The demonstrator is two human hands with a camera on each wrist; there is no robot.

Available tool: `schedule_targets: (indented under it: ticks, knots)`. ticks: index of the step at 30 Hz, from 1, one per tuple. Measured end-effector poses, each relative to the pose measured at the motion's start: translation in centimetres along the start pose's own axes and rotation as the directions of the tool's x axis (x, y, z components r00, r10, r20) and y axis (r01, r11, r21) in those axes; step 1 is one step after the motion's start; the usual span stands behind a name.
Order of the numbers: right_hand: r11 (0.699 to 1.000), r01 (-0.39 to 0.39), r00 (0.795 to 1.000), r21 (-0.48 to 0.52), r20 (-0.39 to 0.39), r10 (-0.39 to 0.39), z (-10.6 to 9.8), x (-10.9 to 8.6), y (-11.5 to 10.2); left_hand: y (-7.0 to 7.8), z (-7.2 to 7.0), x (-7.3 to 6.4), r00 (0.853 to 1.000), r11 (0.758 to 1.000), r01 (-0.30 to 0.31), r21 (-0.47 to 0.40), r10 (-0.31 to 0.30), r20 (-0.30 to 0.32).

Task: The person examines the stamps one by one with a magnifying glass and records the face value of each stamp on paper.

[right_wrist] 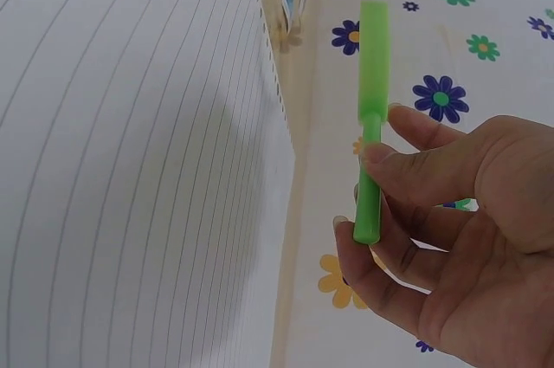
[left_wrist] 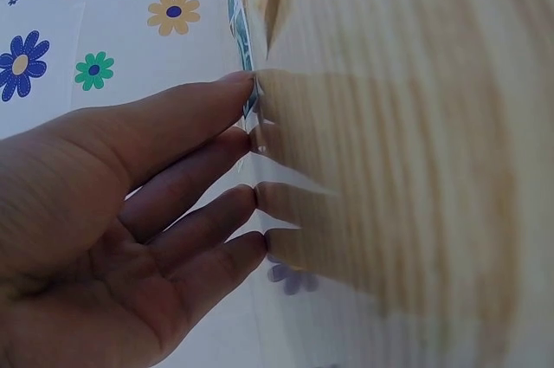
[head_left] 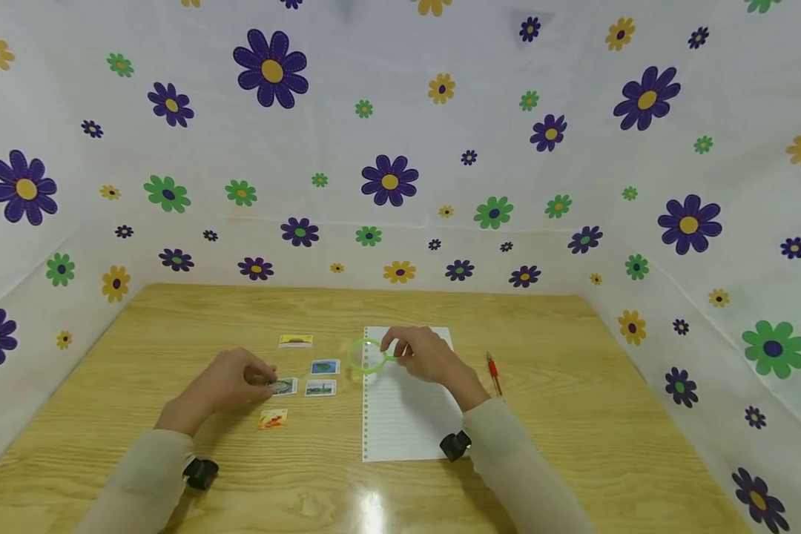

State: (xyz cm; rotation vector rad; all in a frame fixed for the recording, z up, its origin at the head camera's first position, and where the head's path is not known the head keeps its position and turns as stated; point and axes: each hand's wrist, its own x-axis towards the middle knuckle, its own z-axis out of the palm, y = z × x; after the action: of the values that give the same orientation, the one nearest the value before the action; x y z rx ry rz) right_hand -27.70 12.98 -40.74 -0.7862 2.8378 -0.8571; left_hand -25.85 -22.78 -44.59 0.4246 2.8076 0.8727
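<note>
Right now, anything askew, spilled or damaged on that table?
Nothing stands out. The five cards are unevenly spaced, but no damage shows; the paper lies flat, the pen lies beside it, and the right hand holds the magnifier with no break visible. No spill shows.

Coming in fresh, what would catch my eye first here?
Probably the flowered backdrop, its purple, green and yellow blooms behind and on both sides of the wooden table. Next, the bright green magnifying glass in the right hand's grip. Then five small picture cards, left of the lined sheet.
</note>
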Motion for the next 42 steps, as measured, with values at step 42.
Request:
schedule_targets:
  ticks: [42]
  knots:
    - [0.994, 0.103, 0.995, -0.030, 0.019, -0.102, 2.4, 1.9, -3.2, 0.3, -0.1, -0.2, 1.000, 1.000, 0.010, -0.009, -0.010, -0.005]
